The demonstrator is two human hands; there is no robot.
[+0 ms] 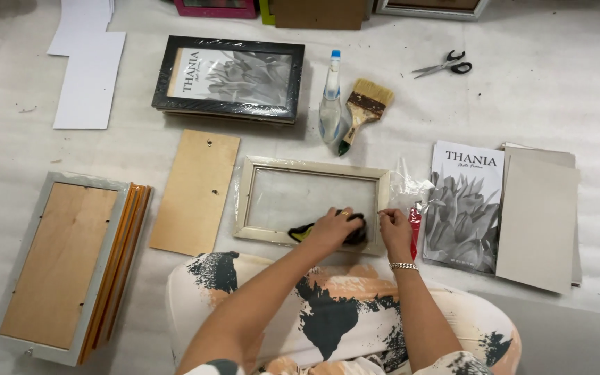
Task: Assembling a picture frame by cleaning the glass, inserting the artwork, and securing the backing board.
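Note:
A pale cream picture frame [312, 166] with a glass pane lies flat in front of my knees. My left hand [333, 226] presses a dark cloth with a yellow-green edge [303, 230] onto the pane near the frame's lower right corner. Just right of that corner, my right hand [393, 228], with a bracelet at the wrist, pinches the frame's edge, next to a small red object [415, 229] and crumpled clear plastic wrap [408, 186].
A wooden backing board [195, 190] lies left of the frame; a stack of frames [71, 267] further left. Behind stand a wrapped black frame [229, 76], spray bottle [330, 97], paintbrush [362, 111] and scissors [444, 65]. A flower print [464, 208] and grey boards [537, 221] lie right.

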